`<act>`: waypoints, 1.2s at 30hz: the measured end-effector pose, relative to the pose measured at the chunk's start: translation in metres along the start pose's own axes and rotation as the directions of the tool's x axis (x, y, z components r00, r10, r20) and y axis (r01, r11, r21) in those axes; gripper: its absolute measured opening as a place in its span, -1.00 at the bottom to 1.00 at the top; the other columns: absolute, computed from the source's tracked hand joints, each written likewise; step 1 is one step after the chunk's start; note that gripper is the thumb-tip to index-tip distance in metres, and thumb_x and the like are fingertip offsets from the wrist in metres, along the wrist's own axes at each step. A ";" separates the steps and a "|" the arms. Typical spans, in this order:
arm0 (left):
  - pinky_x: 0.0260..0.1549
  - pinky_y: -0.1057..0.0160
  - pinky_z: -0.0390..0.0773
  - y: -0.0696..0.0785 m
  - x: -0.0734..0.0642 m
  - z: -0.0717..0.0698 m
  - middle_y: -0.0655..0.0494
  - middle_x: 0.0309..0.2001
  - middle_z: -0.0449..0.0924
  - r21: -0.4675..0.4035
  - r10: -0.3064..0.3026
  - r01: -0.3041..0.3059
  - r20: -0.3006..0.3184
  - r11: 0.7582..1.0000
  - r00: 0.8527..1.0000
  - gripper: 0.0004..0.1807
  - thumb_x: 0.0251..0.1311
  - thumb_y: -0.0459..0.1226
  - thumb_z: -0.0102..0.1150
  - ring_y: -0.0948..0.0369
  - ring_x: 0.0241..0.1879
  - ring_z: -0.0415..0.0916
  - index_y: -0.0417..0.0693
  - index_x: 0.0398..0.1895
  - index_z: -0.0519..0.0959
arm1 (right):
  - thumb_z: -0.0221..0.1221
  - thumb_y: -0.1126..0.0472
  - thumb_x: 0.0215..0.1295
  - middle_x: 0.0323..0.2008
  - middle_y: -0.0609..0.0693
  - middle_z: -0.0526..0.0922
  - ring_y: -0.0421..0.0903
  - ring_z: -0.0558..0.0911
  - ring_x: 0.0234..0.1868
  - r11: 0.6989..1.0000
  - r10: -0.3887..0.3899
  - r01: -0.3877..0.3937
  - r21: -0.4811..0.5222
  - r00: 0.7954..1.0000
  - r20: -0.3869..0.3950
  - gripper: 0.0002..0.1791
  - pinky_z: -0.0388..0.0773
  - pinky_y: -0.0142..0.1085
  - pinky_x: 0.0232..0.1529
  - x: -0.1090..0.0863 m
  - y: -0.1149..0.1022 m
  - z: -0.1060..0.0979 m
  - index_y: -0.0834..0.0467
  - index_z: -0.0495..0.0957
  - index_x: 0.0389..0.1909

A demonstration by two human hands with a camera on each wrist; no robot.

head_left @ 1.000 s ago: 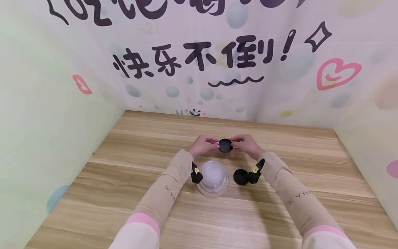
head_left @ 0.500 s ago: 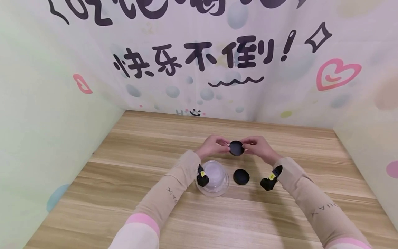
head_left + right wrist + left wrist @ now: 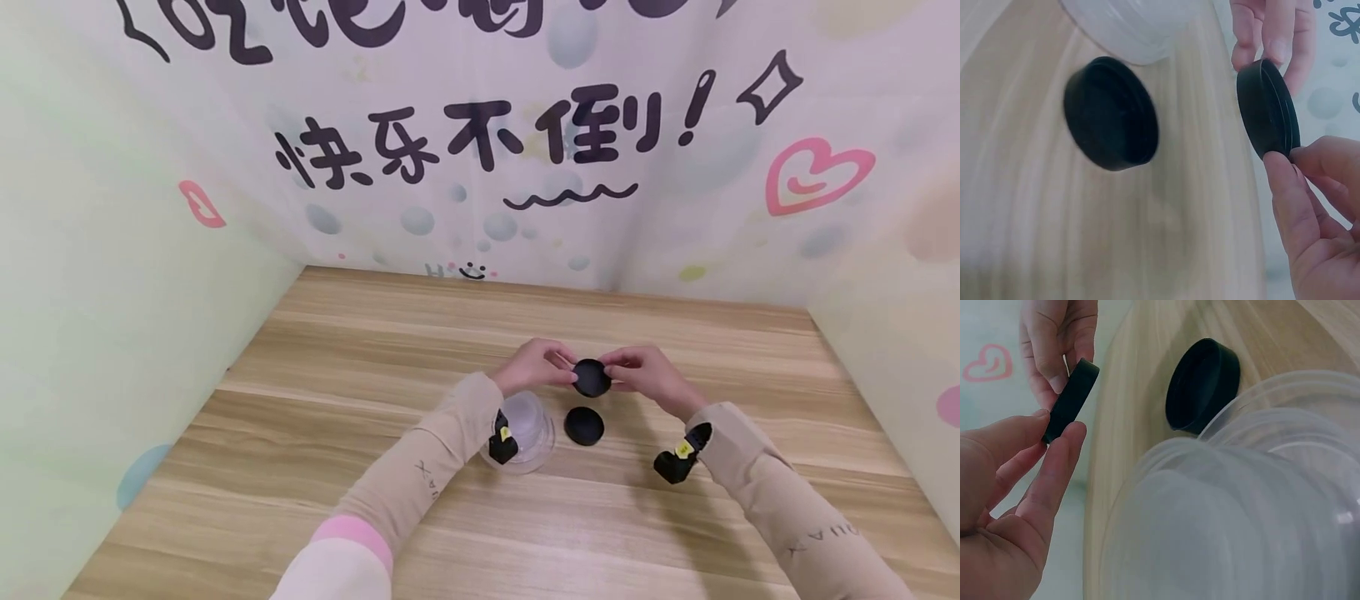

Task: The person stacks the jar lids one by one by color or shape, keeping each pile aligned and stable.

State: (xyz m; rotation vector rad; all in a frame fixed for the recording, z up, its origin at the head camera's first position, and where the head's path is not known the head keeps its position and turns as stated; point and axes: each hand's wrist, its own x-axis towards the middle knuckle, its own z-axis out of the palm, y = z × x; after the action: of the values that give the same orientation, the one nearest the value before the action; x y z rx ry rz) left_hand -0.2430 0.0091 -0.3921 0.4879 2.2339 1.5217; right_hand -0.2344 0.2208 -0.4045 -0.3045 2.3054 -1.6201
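Observation:
Both hands hold one round black lid [image 3: 592, 378] above the table, one at each side of its rim. My left hand [image 3: 536, 367] pinches the left edge between thumb and fingers, and my right hand [image 3: 649, 375] pinches the right edge. Seen from the left wrist, the held lid [image 3: 1071, 400] is tilted nearly on edge. A second black lid [image 3: 584, 426] lies on the table just nearer than the held one, its hollow side up in the right wrist view. Left of it stands a clear plastic container [image 3: 528, 425], partly hidden behind my left wrist.
The wood-grain table [image 3: 337, 433] ends at a printed cloth wall [image 3: 420, 225] at the back. Pale walls close off the left and right sides. A small black wrist camera [image 3: 504, 442] hangs over the container's left side.
Both hands have carried the held lid to the right and nearer, to just behind the lying lid. My right wrist has swung off that lid, while the left wrist covers more of the container.

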 end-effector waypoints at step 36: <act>-0.50 0.57 0.40 -0.010 0.011 0.019 0.06 -0.46 0.63 0.459 -0.019 -0.076 0.198 0.885 0.980 -0.82 -0.15 -0.47 0.28 0.39 -0.53 0.45 -0.22 -0.37 0.63 | 0.06 0.44 0.14 -0.21 0.29 0.54 -0.18 0.56 -0.33 0.998 0.055 -0.055 0.007 0.998 0.027 -0.72 0.56 -0.25 -0.28 -0.027 0.037 0.022 0.55 0.42 -0.15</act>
State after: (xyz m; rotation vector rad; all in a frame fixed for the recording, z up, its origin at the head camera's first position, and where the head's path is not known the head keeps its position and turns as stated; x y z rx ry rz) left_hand -0.2435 0.0260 -0.4093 0.7763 2.4306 0.8851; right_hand -0.2015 0.2233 -0.4430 -0.2565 2.2666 -1.5889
